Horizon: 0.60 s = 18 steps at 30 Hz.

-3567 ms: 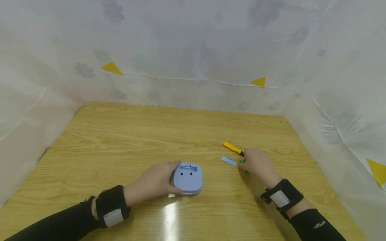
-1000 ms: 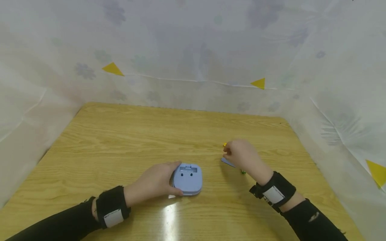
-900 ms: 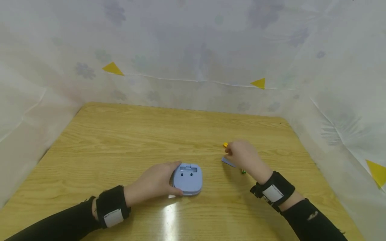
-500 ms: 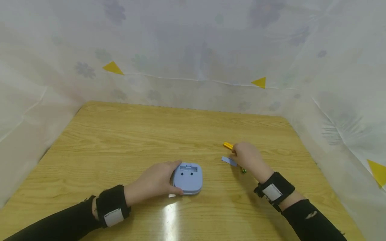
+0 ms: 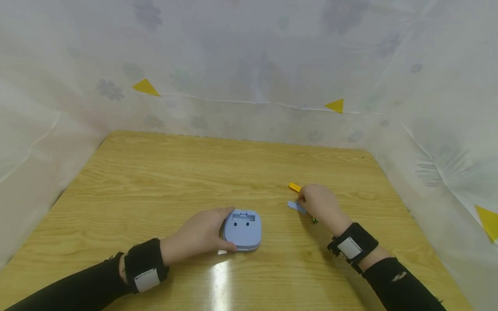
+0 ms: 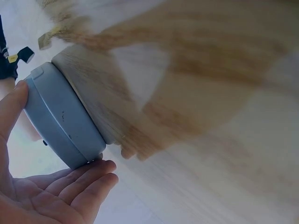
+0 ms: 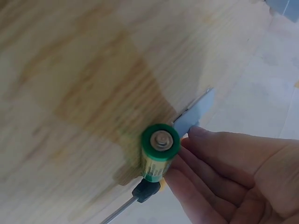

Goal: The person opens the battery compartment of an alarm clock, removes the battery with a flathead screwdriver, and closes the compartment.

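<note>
My left hand (image 5: 202,231) holds a pale blue, rounded-square device (image 5: 243,235) by its left side on the table. Its thumb is at the near edge and its fingers at the far one. The upward face has an open battery compartment and two dark round spots. My right hand (image 5: 320,203) pinches the right end of a small blue battery cover (image 7: 194,114) between thumb and fingertips, low over the table. Right beside those fingers, a green and gold battery (image 7: 160,154) points its metal end toward the right wrist camera.
A screwdriver with a yellow handle (image 5: 294,187) lies just beyond the right hand, which hides part of it. Its metal shaft (image 7: 118,211) shows in the right wrist view. Floral-patterned sheeting (image 5: 241,56) surrounds the wooden table (image 5: 186,172) at back and sides.
From beside the battery, my right hand moved left over the cover, then slightly back right onto the cover's right end, uncovering its left part. My left hand and the device stayed put.
</note>
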{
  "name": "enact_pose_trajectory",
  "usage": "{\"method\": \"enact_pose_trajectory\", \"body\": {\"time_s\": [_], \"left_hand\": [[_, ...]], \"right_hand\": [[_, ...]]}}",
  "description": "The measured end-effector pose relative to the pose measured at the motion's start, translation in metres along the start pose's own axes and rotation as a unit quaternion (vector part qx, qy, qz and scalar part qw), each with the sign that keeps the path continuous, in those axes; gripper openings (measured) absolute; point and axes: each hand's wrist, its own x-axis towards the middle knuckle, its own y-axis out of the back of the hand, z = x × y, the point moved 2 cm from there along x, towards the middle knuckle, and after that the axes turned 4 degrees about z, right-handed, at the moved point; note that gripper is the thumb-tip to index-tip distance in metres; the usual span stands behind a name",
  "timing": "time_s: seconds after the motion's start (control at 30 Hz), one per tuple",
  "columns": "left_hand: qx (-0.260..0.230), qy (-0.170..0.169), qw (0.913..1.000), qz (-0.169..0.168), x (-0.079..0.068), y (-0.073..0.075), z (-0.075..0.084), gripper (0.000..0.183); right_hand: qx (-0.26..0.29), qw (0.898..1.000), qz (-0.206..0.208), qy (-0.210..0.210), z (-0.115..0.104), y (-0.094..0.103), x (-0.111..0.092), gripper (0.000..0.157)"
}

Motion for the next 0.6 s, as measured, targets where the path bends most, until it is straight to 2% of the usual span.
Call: {"method": "enact_pose_trajectory", "body": {"time_s": [0.17, 0.33, 0.6], "left_hand": [[-0.002, -0.005, 1.0000, 0.002, -0.0001, 0.0001, -0.0001, 0.106], [0.000, -0.006, 1.0000, 0.002, -0.0005, 0.0008, 0.0003, 0.106], [0.000, -0.006, 1.0000, 0.006, 0.0001, -0.0016, -0.0010, 0.107]], "right_hand": [[-0.013, 1.000, 0.007, 0.007, -0.0003, -0.0011, -0.0004, 0.011], [-0.033, 0.999, -0.006, 0.012, -0.0010, -0.0018, 0.0001, 0.009], [-0.070, 0.997, -0.013, 0.027, -0.0031, -0.0049, 0.0017, 0.017]]}}
